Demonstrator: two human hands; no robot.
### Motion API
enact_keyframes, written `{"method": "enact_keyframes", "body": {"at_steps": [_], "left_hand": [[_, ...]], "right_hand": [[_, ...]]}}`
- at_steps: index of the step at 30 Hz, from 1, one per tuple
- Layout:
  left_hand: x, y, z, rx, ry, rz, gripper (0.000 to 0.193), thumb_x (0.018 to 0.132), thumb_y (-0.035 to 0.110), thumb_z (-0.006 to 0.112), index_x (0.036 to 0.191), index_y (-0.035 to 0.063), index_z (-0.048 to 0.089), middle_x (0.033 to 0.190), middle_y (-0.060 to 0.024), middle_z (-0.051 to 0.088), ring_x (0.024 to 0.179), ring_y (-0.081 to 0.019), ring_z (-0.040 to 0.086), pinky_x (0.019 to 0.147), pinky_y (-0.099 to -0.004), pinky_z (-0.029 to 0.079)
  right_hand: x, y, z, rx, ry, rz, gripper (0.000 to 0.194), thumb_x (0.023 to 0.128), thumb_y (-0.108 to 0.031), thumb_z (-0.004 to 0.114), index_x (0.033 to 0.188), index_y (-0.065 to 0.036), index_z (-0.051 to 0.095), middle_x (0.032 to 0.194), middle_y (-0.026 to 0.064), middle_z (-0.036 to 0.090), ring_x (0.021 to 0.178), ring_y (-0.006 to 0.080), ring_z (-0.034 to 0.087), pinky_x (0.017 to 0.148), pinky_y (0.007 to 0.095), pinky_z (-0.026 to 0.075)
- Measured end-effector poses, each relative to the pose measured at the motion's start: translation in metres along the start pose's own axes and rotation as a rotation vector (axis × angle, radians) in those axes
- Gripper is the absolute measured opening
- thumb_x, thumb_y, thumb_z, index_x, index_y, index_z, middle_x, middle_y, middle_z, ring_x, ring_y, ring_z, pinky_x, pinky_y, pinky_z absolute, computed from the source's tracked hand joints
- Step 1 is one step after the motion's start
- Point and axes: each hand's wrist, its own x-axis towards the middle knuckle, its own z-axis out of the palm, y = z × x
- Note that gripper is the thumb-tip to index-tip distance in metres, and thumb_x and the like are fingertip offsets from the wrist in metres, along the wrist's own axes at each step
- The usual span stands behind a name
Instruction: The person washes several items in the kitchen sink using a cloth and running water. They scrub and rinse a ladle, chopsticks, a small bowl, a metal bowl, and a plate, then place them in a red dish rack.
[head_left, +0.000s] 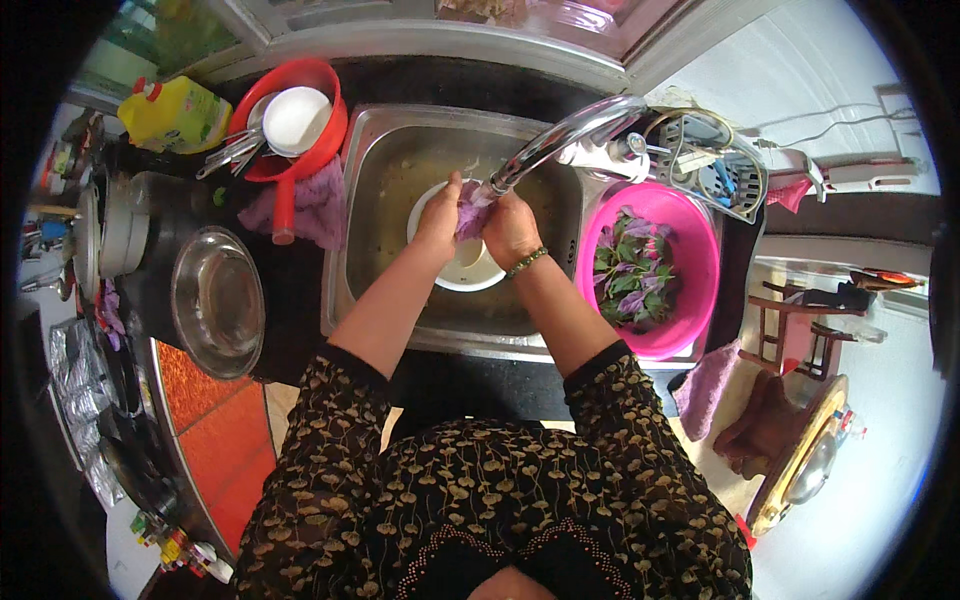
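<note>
Both my hands are over a stainless steel sink (375, 247), under the spout of a chrome faucet (566, 135). My left hand (441, 214) and my right hand (512, 225) hold a purple cloth (471, 214) between them. Beneath them a white bowl (491, 279) with liquid in it sits in the sink, which holds cloudy water. A green bead bracelet (527, 261) circles my right wrist. To the right of my hands stands a bright pink basin (701, 285) with green and purple leafy stems (634, 274) inside.
At upper left, a red long-handled basin (330, 90) holds a white bowl (296, 120) and utensils, beside a yellow jug (176, 114) and a purple towel (315, 206). A metal basin (217, 300) lies left of the sink. A rack (712, 169) stands behind the pink basin.
</note>
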Motion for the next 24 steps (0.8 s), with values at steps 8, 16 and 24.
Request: {"method": "enact_keyframes", "body": {"at_steps": [8,16,24], "left_hand": [[-0.019,0.017,0.005,-0.381,-0.308,-0.300,0.055,0.091,0.063,0.053,0.106,0.0104,0.062,0.104,-0.0079,0.066,0.090,-0.0250,0.064,0.076,-0.0448,0.054],[0.000,0.014,0.017,-0.344,-0.164,-0.101,0.026,0.092,0.034,0.067,0.101,0.0101,0.061,0.084,-0.0030,0.060,0.072,-0.0181,0.057,0.059,-0.0365,0.048],[-0.010,0.007,0.030,-0.257,-0.022,-0.021,0.018,0.092,0.030,0.060,0.093,0.0119,0.062,0.083,0.0002,0.059,0.072,-0.0157,0.056,0.056,-0.0330,0.044]], "right_hand": [[-0.031,0.011,-0.002,-1.275,-0.149,-0.725,0.032,0.078,0.006,0.059,0.110,0.003,0.062,0.100,0.0195,0.064,0.093,0.0365,0.064,0.083,0.0405,0.051],[-0.085,-0.009,-0.018,-1.381,-0.082,-0.791,0.042,0.081,0.006,0.059,0.122,-0.005,0.060,0.112,0.0167,0.062,0.097,0.0358,0.063,0.082,0.0419,0.054],[-0.066,-0.009,-0.018,-1.296,0.013,-0.718,0.047,0.081,0.003,0.060,0.127,-0.007,0.055,0.110,0.0191,0.059,0.099,0.0399,0.061,0.086,0.0456,0.051]]}}
